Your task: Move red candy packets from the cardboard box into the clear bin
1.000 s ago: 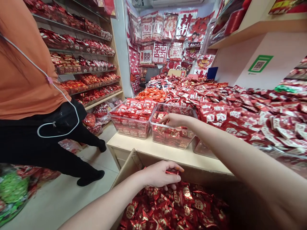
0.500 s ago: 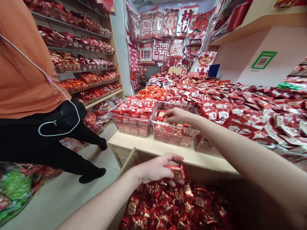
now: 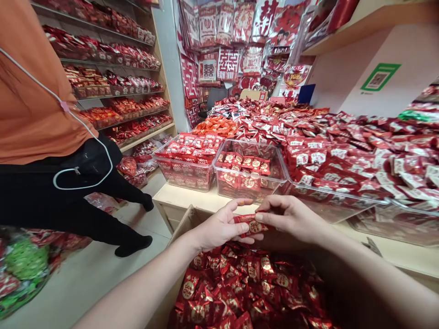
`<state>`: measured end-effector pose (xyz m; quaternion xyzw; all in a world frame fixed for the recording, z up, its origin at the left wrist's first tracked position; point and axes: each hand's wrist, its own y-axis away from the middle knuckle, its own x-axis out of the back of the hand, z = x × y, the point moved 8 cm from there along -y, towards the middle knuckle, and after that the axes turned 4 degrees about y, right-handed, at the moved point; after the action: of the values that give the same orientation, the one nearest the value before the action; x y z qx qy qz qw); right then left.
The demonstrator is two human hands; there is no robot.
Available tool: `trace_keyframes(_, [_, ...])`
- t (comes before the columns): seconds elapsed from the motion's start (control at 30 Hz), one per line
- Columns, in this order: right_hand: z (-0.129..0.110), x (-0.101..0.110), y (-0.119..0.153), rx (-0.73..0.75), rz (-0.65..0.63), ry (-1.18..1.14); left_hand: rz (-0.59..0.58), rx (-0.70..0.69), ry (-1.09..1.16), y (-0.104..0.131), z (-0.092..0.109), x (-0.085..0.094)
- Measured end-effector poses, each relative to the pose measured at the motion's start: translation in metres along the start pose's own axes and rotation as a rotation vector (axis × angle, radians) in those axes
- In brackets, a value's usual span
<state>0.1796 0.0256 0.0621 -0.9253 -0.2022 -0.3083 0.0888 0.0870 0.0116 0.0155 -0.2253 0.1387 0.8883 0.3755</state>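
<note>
Both left hand [image 3: 222, 227] and right hand [image 3: 294, 217] pinch one red packet [image 3: 254, 225], long axis crosswise.

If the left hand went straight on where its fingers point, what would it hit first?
Beyond the red packet in its grasp, the left hand would probably meet the right hand first, whose fingers hold that packet's other end; exact depth is unclear.

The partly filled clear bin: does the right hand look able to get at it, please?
Probably yes: the clear bin is open-topped and just beyond the right hand, with nothing seen blocking the way, though that hand's grip is on a red packet.
</note>
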Motion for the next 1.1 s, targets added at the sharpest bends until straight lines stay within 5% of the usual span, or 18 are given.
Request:
trace_keyframes(0.23, [0.013,-0.003,0.006,-0.15,0.19,-0.541,0.142,-0.138,-0.159,-0.005,0.014,0.004])
trace_keyframes(0.43, [0.02,-0.012,0.005,-0.21,0.167,-0.861,0.262,-0.183,-0.061,-0.005,0.016,0.007])
trace_keyframes(0.7, [0.021,-0.007,-0.001,-0.1,0.13,-0.424,0.452,-0.297,-0.007,0.001,0.021,0.034])
trace_keyframes(0.87, [-0.014,0.014,0.014,0.376,0.419,0.199,0.289,-0.201,0.204,0.0,0.017,0.019])
trace_keyframes(0.93, [-0.023,0.012,0.019,0.486,0.436,0.353,0.283,-0.187,0.202,0.0,0.017,0.017])
trace_keyframes(1.03, [-0.02,0.013,0.018,0.437,0.45,0.32,0.352,-0.32,0.055,0.003,0.028,0.02])
trace_keyframes(1.1, [-0.008,0.016,0.013,0.295,0.475,0.099,0.402,-0.409,-0.055,0.005,0.035,0.021])
